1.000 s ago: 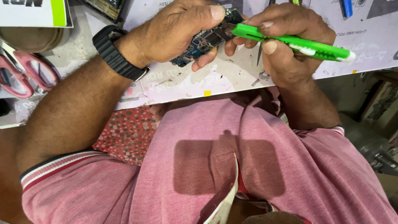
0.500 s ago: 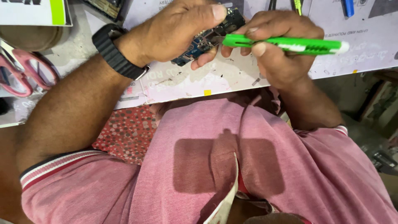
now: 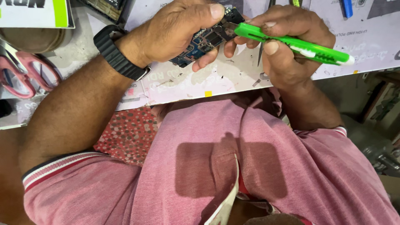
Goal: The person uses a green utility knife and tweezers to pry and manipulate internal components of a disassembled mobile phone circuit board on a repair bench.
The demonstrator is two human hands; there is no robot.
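A pair of pink-handled scissors (image 3: 25,75) lies at the far left of the pale, scuffed table (image 3: 216,81), well apart from the work. Above them sits a white box with a green stripe (image 3: 33,12), and a blue pen-like tool (image 3: 346,7) rests near the top right edge. A thin dark metal tool (image 3: 260,56) lies on the table just under the hands, partly hidden by fingers. The person's pink shirt (image 3: 250,166) fills the lower half of the view, and a red dotted cloth (image 3: 129,133) shows below the table edge.

The left hand (image 3: 175,31), with a black wristwatch (image 3: 118,54) on its wrist, is closed around a small blue circuit board with dark chips (image 3: 204,41), thumb on top and fingers curled beneath; the hand covers much of the board. The board is held above the table, tilted, its long axis running from lower left up to upper right.

The right hand (image 3: 287,50) is clamped on a bright green plastic utility knife (image 3: 291,41), fingers wrapped over its middle. The knife's long axis runs from upper left down to lower right; its blade end points left and meets the board's upper right end, while its white tail sticks out past the hand to the right.
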